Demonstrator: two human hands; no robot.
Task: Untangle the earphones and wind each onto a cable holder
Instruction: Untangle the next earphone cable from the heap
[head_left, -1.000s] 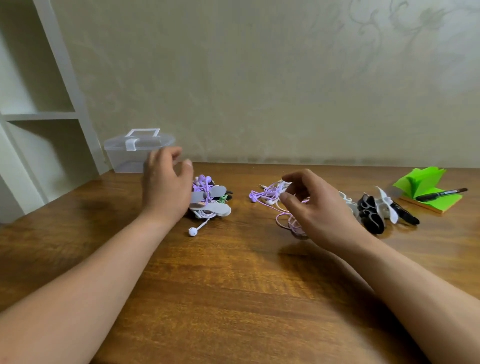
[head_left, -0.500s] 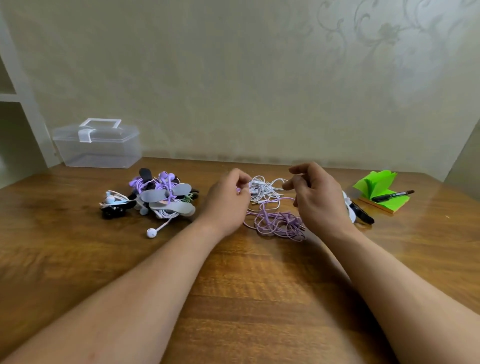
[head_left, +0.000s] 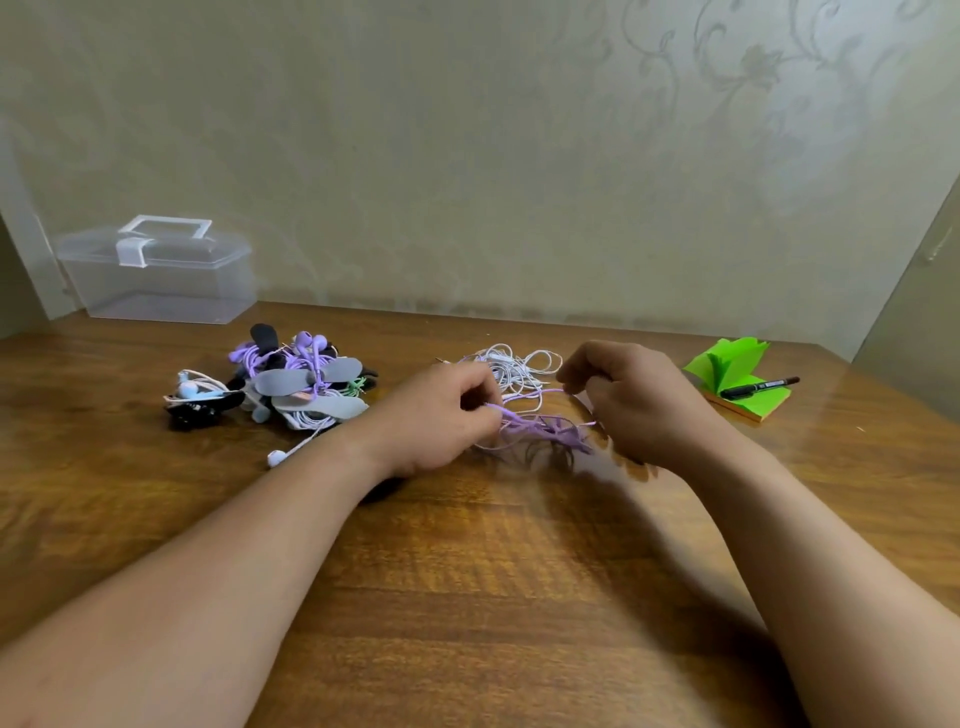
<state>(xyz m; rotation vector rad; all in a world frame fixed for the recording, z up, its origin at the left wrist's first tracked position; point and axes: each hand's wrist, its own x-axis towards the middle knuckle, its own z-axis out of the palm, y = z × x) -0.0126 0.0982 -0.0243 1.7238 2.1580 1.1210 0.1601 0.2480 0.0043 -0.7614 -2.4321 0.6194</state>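
A tangle of purple earphones (head_left: 540, 428) and white earphones (head_left: 511, 369) lies on the wooden table (head_left: 467, 571) between my hands. My left hand (head_left: 441, 415) pinches a purple cord at the tangle's left side. My right hand (head_left: 639, 405) has its fingers curled at the tangle's right side, and a thin cord runs to its fingertips. To the left lies a pile of wound earphones on grey and black cable holders (head_left: 306, 387), with one white earbud (head_left: 276, 457) trailing out toward me.
A clear plastic box with a handle (head_left: 156, 270) stands at the back left against the wall. A green sticky-note pad (head_left: 737, 374) with a black pen (head_left: 761, 387) on it lies at the right. The table's right edge runs close past the pad.
My left hand left the pile of wound earphones and came to the tangle. Both hands now hold its cords, and the purple cord is lifted slightly. The camera turned right.
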